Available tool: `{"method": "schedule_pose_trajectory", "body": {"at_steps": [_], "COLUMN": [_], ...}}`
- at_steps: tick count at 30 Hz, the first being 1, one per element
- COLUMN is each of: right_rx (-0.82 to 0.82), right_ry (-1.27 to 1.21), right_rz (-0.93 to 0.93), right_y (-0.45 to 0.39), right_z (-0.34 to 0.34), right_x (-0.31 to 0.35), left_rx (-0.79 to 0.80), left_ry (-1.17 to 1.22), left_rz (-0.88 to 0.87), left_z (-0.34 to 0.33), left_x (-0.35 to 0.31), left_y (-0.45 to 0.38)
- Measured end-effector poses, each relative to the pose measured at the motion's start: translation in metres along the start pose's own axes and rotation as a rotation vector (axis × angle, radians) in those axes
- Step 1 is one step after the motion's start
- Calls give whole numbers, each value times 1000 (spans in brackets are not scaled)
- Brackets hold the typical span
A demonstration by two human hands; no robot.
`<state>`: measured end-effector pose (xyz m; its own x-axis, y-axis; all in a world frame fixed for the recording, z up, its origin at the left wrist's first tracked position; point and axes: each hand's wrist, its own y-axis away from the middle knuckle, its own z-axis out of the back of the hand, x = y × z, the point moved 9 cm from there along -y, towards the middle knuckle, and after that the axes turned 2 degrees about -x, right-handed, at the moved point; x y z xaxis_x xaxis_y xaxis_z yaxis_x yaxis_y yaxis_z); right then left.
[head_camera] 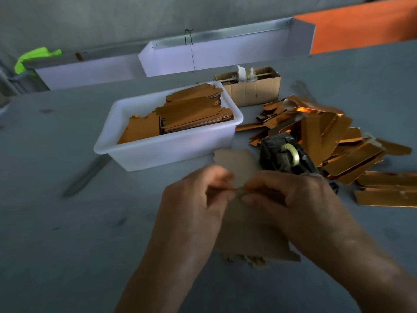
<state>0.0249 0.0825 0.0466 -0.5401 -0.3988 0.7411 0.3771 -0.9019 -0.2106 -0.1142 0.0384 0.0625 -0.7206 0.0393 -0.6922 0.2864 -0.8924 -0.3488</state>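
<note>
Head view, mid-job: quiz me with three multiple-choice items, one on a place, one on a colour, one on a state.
1. Where does the dispenser stand relative to the tub?
A) inside it
B) right of it
C) left of it

2. What colour is the tub?
A) white
B) green
C) orange

3. What are the left hand and right hand doing?
A) resting open
B) both pinching the card
C) lifting the tub

Answers:
1 B, the dispenser sits on the table past the tub's right end.
2 A, the tub's walls and rim are white.
3 B, the fingertips of both hands meet on the card.
</note>
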Motion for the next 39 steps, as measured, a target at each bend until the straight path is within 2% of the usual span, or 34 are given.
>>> {"method": "schedule_pose_trajectory", "body": {"at_steps": [2, 3, 4, 6, 8, 9, 11, 13, 15, 19, 24, 26, 29, 32, 35, 37, 39], "right_rx": [-110, -160, -181, -154, -158, -184, -295, -435, -498, -523, -405, -375, -327, -294, -182, -180, -202], "right_ry": [-248, -398, -558, -853, -948, -878, -537, -126, 87, 253, 345, 314, 110, -125, -523, -575, -579], "right_rz": [-146, -232, -307, -432, -470, -439, -284, -72, 75, 258, 313, 334, 268, 100, -165, -264, -255], "right_y": [1, 4, 8, 16, 21, 22, 21, 22, 26, 35, 38, 38, 36, 35, 30, 29, 27], "right_z": [3, -1, -9, -34, -46, -44, -26, -7, -4, -13, -28, -31, -30, -24, -34, -34, -30], "right_x": [-19, -31, -39, -43, -43, -43, -38, -18, 2, 26, 36, 38, 30, 9, -19, -28, -25], "left_rx": [-230, -267, -242, -131, -107, -144, -210, -204, -174, -80, -39, -40, -60, -49, -7, 28, 54], "left_ry": [87, 229, 459, 960, 1127, 1121, 1099, 1036, 949, 893, 815, 833, 860, 935, 923, 882, 835], "left_rz": [212, 364, 493, 635, 709, 730, 732, 696, 677, 653, 562, 556, 583, 599, 594, 588, 573], "left_z": [13, 10, -3, -40, -57, -58, -56, -53, -52, -54, -48, -48, -46, -44, -39, -38, -37], "left_x": [25, 40, 50, 50, 47, 49, 52, 51, 52, 50, 39, 37, 40, 43, 43, 42, 39], "left_y": [9, 17, 24, 37, 45, 47, 43, 37, 35, 32, 30, 32, 35, 37, 39, 39, 38]}}
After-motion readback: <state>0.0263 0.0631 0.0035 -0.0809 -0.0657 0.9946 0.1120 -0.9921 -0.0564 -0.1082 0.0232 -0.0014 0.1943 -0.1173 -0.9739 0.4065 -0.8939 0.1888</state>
